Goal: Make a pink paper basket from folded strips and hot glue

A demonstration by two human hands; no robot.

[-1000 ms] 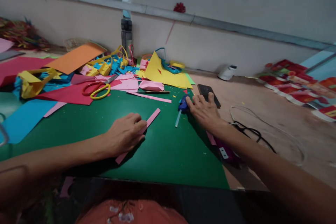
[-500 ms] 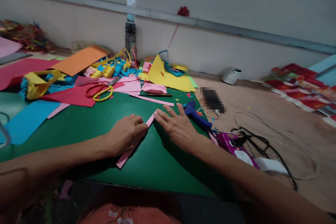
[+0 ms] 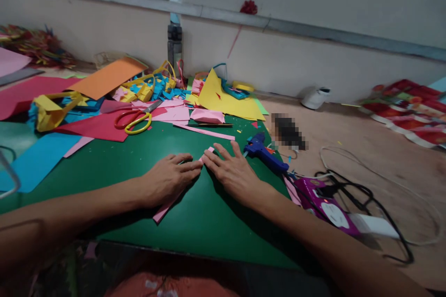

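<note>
A narrow pink paper strip point(image 3: 167, 208) lies slantwise on the green tabletop. My left hand point(image 3: 167, 178) rests flat over its middle, fingers stretched toward the far end. My right hand point(image 3: 237, 171) has its fingers spread, with the fingertips touching the strip near that far end. Between the two hands a short piece of the strip shows; the part under my left palm is hidden. Just right of my right hand is a blue glue gun point(image 3: 266, 153). Beyond the hands lies another thin pink strip point(image 3: 209, 132).
Red-and-yellow-handled scissors point(image 3: 137, 120) lie on red paper at the left. Blue paper point(image 3: 38, 160), orange paper point(image 3: 108, 81) and yellow paper point(image 3: 226, 100) surround small paper baskets point(image 3: 57, 111). A purple power strip point(image 3: 327, 204) with cables sits on the floor at right.
My left hand's fingers have straightened and moved up along the strip, closer to my right fingertips. The view has shifted slightly. My right hand stays at the strip's far end.
</note>
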